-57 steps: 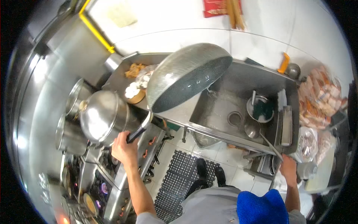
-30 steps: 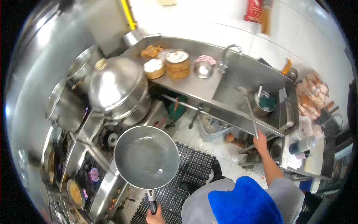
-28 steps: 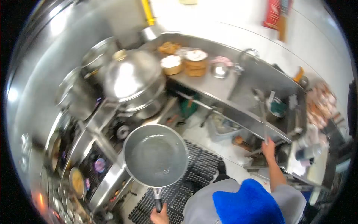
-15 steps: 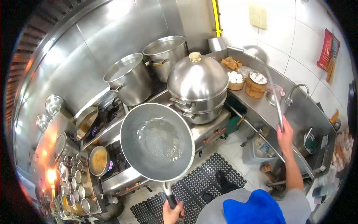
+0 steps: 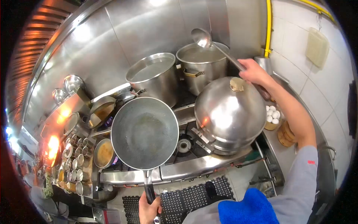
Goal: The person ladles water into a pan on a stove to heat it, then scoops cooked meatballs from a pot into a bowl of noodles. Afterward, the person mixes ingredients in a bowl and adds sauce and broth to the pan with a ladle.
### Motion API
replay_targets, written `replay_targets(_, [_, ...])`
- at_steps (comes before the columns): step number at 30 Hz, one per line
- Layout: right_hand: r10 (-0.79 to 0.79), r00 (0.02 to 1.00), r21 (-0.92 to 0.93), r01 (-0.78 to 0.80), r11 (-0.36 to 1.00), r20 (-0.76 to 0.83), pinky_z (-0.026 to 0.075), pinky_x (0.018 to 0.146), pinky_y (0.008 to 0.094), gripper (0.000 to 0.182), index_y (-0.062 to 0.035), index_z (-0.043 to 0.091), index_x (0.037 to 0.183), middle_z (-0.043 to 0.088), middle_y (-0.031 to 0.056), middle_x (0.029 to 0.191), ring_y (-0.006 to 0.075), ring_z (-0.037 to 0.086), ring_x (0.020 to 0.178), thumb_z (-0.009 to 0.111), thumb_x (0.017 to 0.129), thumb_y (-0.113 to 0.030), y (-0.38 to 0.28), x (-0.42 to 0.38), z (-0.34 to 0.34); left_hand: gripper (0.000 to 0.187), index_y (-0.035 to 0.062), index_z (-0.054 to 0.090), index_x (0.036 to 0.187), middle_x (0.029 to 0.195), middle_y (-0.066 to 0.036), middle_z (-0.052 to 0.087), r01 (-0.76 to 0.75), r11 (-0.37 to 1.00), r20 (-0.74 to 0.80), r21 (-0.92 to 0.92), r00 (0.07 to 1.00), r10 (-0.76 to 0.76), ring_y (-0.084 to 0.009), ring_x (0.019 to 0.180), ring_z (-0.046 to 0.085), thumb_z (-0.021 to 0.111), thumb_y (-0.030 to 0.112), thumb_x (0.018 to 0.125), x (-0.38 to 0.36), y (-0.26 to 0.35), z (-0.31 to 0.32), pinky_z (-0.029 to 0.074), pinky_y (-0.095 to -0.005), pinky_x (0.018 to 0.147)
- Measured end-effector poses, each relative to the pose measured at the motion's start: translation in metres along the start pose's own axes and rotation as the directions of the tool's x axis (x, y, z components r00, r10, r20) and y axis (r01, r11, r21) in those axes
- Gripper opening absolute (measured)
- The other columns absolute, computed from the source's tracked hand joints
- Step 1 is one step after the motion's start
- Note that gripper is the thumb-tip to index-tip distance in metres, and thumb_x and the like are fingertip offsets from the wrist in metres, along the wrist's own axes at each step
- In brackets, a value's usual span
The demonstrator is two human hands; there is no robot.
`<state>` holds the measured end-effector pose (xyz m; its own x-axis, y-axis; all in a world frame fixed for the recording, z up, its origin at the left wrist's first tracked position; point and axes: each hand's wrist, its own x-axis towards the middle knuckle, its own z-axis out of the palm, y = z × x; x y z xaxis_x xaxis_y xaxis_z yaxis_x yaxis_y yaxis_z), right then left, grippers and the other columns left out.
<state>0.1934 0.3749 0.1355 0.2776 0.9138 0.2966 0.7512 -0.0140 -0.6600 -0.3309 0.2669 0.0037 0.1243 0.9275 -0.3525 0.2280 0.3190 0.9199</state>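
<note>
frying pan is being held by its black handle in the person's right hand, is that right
Not the right hand: the head view shows the frying pan held by its black handle in the left hand.

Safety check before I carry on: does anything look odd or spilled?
No spill shows. The held pan and ladle look sound. Odd: an orange flare at far left, far taller than the blue burner flame; cause unclear.
</note>
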Motion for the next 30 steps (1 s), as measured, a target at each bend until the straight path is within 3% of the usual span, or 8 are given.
replay_targets(2, [0.100,0.995,-0.036,-0.099,0.994,0.029,0.042,0.043,0.0322,0.006,0.0009,0.050,0.078,0.050,0.0067,0.054,0.0144,0.051,0.043,0.051,0.073,-0.003,0.011,0.048,0.012,0.020,-0.0005,0.052,0.088,0.056,-0.007,0.048,0.010,0.999,-0.092,-0.037,0.996,-0.014,-0.0161,0.040,0.047,0.065,0.009,0.077,0.010,0.016,0.022,0.035,-0.0319,0.039])
replay_targets(3, [0.106,0.993,-0.021,-0.105,0.994,0.059,0.042,0.043,0.0333,0.007,0.0028,0.051,0.077,0.051,0.0071,0.055,0.0161,0.052,0.043,0.051,0.074,-0.003,0.020,0.069,0.017,0.021,-0.0015,0.047,0.095,0.057,-0.005,0.049,-0.007,0.998,-0.048,-0.069,0.999,0.004,-0.0125,0.036,0.043,0.056,-0.004,0.077,0.016,0.025,0.028,0.032,-0.0263,0.035])
replay_targets(10, [0.180,0.975,-0.038,-0.177,0.984,0.130,0.044,0.044,0.0362,0.012,0.0054,0.048,0.065,0.052,0.0101,0.054,0.0196,0.055,0.045,0.050,0.074,-0.002,0.037,0.145,0.042,0.022,-0.0011,0.053,0.089,0.056,-0.006,0.052,0.011,0.999,0.129,0.033,0.991,-0.015,-0.0151,0.041,0.048,0.067,0.012,0.078,0.063,0.066,0.051,0.037,-0.0305,0.042])
replay_targets(11, [0.194,0.973,-0.048,-0.190,0.981,0.125,0.043,0.044,0.0362,0.013,0.0053,0.047,0.064,0.052,0.0104,0.054,0.0198,0.056,0.046,0.050,0.074,-0.002,0.037,0.153,0.044,0.018,-0.0022,0.048,0.096,0.056,-0.002,0.050,0.005,1.000,0.176,0.022,0.984,-0.009,-0.0091,0.041,0.046,0.058,-0.001,0.081,0.069,0.075,0.057,0.035,-0.0243,0.039])
replay_targets(16, [0.279,0.937,0.119,-0.307,0.944,0.210,0.044,0.043,0.0338,0.016,0.0034,0.047,0.061,0.051,0.0118,0.054,0.0194,0.054,0.045,0.051,0.076,-0.001,0.043,0.184,0.047,0.020,-0.0029,0.048,0.097,0.056,-0.002,0.049,-0.015,0.998,0.292,0.059,0.957,-0.003,-0.0097,0.042,0.045,0.060,0.004,0.082,0.097,0.104,0.078,0.036,-0.0252,0.040])
replay_targets(19, [0.270,0.911,0.347,-0.373,0.860,0.310,0.045,0.042,0.0308,0.013,0.0020,0.047,0.065,0.050,0.0101,0.055,0.0176,0.052,0.046,0.051,0.078,0.000,0.045,0.192,0.045,0.020,-0.0022,0.049,0.097,0.058,-0.002,0.049,-0.011,0.997,0.334,0.074,0.943,-0.014,-0.0094,0.043,0.046,0.059,0.005,0.082,0.111,0.117,0.087,0.036,-0.0249,0.041])
replay_targets(24, [0.230,0.857,0.648,-0.502,0.573,0.461,0.046,0.043,0.0269,0.010,-0.0017,0.044,0.074,0.049,0.0054,0.060,0.0131,0.050,0.048,0.050,0.081,0.000,0.052,0.201,0.037,0.019,-0.0013,0.049,0.096,0.059,-0.001,0.049,-0.066,0.990,0.388,0.125,0.921,0.013,-0.0088,0.044,0.047,0.060,0.007,0.082,0.131,0.131,0.093,0.037,-0.0246,0.042])
replay_targets(30, [0.234,0.802,0.686,-0.594,0.421,0.550,0.043,0.038,0.0161,0.014,-0.0045,0.040,0.073,0.050,0.0046,0.065,0.0052,0.048,0.045,0.048,0.085,-0.005,0.038,0.195,0.013,0.019,-0.0010,0.049,0.096,0.059,-0.002,0.050,-0.075,0.987,0.435,0.142,0.900,0.006,-0.0090,0.044,0.047,0.060,0.008,0.082,0.148,0.151,0.093,0.037,-0.0248,0.043])
